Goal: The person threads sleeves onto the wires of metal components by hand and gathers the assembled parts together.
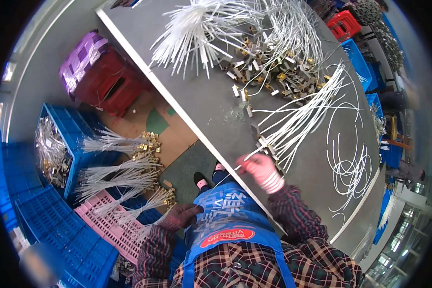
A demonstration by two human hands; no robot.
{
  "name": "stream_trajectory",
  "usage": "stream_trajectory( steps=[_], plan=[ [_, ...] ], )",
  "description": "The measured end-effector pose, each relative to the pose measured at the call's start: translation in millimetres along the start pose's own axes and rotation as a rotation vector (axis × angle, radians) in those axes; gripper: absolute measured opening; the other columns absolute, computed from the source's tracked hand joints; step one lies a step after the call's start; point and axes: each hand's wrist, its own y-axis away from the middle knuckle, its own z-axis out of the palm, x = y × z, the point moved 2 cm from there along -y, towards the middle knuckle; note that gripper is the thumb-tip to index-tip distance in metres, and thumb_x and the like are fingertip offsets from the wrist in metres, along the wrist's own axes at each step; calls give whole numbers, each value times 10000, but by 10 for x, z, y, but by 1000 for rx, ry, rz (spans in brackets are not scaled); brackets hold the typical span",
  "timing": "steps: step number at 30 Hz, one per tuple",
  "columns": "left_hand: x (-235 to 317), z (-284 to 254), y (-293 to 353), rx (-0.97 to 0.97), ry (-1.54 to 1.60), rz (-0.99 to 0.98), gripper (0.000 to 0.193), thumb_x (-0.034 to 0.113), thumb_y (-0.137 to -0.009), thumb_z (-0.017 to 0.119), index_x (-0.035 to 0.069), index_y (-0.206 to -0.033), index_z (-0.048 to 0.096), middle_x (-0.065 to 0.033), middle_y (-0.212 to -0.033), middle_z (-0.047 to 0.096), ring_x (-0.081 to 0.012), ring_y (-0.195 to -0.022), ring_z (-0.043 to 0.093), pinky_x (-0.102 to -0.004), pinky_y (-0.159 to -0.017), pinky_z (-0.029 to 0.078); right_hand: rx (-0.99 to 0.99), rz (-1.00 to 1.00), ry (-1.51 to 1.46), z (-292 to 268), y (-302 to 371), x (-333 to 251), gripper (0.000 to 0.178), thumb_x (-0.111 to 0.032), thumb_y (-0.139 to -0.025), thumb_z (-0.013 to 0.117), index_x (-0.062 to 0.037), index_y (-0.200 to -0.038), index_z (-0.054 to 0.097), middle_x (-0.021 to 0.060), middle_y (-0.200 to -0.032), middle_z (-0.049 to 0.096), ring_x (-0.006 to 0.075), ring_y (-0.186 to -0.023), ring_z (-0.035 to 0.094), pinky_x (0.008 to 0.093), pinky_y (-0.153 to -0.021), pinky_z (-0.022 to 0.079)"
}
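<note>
My right hand (264, 174), in a pale striped glove, pinches a thin white wire (231, 174) at the table's edge. Just beyond it, a loose bundle of white wires (297, 122) with small metal-and-white ends lies on the grey table (196, 103). My left hand (180, 217), in a dark reddish glove, is low beside the blue apron (225, 211), its fingers curled together. What they hold, if anything, is hidden. Next to it, wire bundles with brass-coloured ends (124, 177) rest across crates.
A heap of small metal parts (283, 77) and thick white wire bunches (196, 33) cover the table's far side. Curled loose wires (348, 168) lie at right. On my left stand a blue crate (81, 139), a pink crate (112, 223) and a red stool (112, 84).
</note>
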Motion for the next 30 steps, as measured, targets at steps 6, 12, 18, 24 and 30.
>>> stream_trajectory(
  steps=[6,12,18,24,30],
  plan=[
    [211,52,-15,10,-125,120,283,302,-916,530,65,-1016,648,-7,-663,539,-81,-569,471,-235,-540,388,208,-110,-257,-234,28,-365,339,-278,-855,627,48,-938,583,63,-609,533,153,-553,548,316,-597,506],
    [668,329,-447,16,-472,867,294,282,-923,518,36,-1048,618,-32,-655,532,-99,-560,495,-259,-523,409,-50,-91,-198,169,158,-110,318,-253,-874,610,55,-940,573,86,-651,578,167,-566,581,279,-550,502],
    [830,411,-438,-104,-28,357,265,239,-929,512,13,-1034,602,-37,-646,530,-96,-562,509,-264,-513,422,254,-65,-7,-347,111,-429,422,-313,-835,643,60,-1006,549,70,-652,568,148,-566,580,268,-505,498],
    [983,505,-466,-54,-195,610,216,221,-908,544,49,-1010,627,-58,-649,539,-100,-558,504,-287,-549,437,112,-80,-84,64,216,-176,242,-227,-871,615,2,-924,555,85,-629,566,164,-508,573,291,-479,489],
    [887,447,-489,-47,-105,532,248,236,-941,492,31,-959,629,-28,-610,552,-83,-496,495,-241,-458,406,215,-52,-32,-240,115,-271,218,-187,-882,594,27,-924,581,96,-671,595,166,-519,580,260,-495,483]
  ],
)
